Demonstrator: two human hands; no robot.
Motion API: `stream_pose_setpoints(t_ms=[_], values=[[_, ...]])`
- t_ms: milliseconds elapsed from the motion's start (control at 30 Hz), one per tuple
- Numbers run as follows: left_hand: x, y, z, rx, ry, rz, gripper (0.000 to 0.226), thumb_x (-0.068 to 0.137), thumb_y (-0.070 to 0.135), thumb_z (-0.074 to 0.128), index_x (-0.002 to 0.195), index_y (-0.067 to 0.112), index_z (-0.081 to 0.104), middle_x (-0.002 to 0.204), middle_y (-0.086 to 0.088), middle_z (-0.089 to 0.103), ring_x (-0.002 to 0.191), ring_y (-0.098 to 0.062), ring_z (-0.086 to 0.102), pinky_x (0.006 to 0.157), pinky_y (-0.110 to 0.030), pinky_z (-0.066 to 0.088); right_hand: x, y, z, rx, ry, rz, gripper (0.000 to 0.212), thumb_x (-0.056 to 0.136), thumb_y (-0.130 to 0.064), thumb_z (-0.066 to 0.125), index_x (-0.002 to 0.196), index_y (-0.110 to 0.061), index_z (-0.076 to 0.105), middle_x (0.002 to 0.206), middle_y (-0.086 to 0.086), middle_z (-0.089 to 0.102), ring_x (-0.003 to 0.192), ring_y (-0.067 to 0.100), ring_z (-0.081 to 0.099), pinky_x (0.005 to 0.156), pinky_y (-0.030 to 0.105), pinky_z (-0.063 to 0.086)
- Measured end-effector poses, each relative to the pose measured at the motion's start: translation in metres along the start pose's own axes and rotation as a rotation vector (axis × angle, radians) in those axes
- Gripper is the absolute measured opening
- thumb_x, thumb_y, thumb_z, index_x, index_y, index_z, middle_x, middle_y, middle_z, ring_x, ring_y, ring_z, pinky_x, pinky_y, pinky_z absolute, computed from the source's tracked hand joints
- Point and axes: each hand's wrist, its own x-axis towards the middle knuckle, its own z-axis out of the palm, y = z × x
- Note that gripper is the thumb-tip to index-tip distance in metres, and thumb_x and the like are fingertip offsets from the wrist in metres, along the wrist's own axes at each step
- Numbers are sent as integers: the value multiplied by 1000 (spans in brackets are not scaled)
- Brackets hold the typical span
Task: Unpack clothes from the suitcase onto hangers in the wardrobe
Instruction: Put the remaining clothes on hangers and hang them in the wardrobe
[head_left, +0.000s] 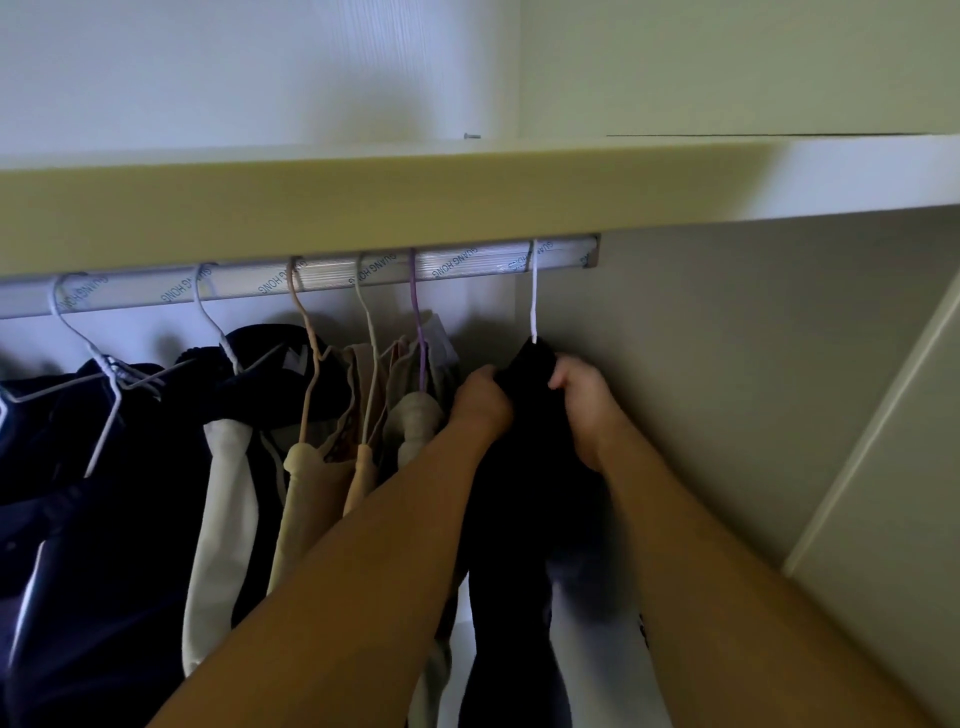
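A black garment (524, 467) hangs from a white hanger (533, 296) hooked at the right end of the silver wardrobe rail (467, 262). My left hand (480, 402) grips the garment's left shoulder, and my right hand (584, 405) grips its right shoulder, both near the hanger's neck. The hanger's arms are hidden inside the fabric. The suitcase is out of view.
Several hangers to the left carry dark navy clothes (93, 519), a cream garment (221, 519) and beige garments (322, 493). A white shelf (467, 192) runs just above the rail. The wardrobe's side wall (727, 389) stands close on the right.
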Motion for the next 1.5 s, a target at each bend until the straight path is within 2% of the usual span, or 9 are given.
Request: stream_pose_setpoints(t_ms=[200,333,600,800,933,1133,1233,1400,1500], values=[[5,-8,2,123,-85,85,22,97,5,52,113,-2,66,111,-19,67,105,-27,61,72,-17,36,-11,40,3,128,-67,25,14,98,-15,47,94,-18,61,74,1,64,68,11,58,58,20,46],[-1,2,1,198,-130,168,30,101,1,43,126,-8,56,126,-25,59,121,-34,54,95,-26,37,-8,46,0,256,-1,-19,24,94,-5,41,84,-15,60,63,3,61,66,14,53,60,22,43],[-14,10,-8,119,-107,179,28,96,1,48,122,-4,58,121,-23,62,115,-33,57,98,-33,42,-6,34,-3,274,50,-19,30,84,-19,50,60,-19,69,65,4,60,67,17,54,62,30,42],[-14,7,-9,-78,-158,103,52,81,6,66,130,10,50,115,-15,62,106,-29,60,98,-50,49,-3,36,-5,432,42,60,30,98,-23,44,83,-13,68,69,1,69,63,13,64,61,24,48],[-20,6,-10,-106,-81,75,94,65,10,72,146,23,26,137,-10,39,122,-27,47,105,-43,44,-6,34,-5,367,103,2,38,88,-17,53,122,-2,61,107,14,67,93,23,63,77,28,49],[-32,3,-17,176,181,432,23,83,9,60,106,9,63,104,-13,58,99,-28,56,84,-33,47,-15,30,-9,264,68,-120,56,51,-8,41,104,-7,57,85,6,60,71,16,56,51,16,45],[-37,12,-18,34,277,436,18,88,3,51,102,4,62,97,-14,63,91,-27,60,82,-34,48,-12,22,-6,252,32,-133,66,51,-7,42,116,-8,54,93,3,62,76,15,59,55,16,47],[-25,34,-32,-49,546,471,17,91,3,47,98,2,62,92,-16,61,87,-28,57,76,-28,40,-1,-22,10,316,-70,-135,22,84,-18,48,97,-15,66,86,5,68,77,17,64,64,23,49],[-15,48,-44,-69,611,395,16,93,5,46,82,4,58,78,-11,51,71,-20,48,66,-26,33,13,-34,15,396,-96,-72,39,99,-30,37,85,-17,71,75,1,72,71,15,66,68,26,49]])
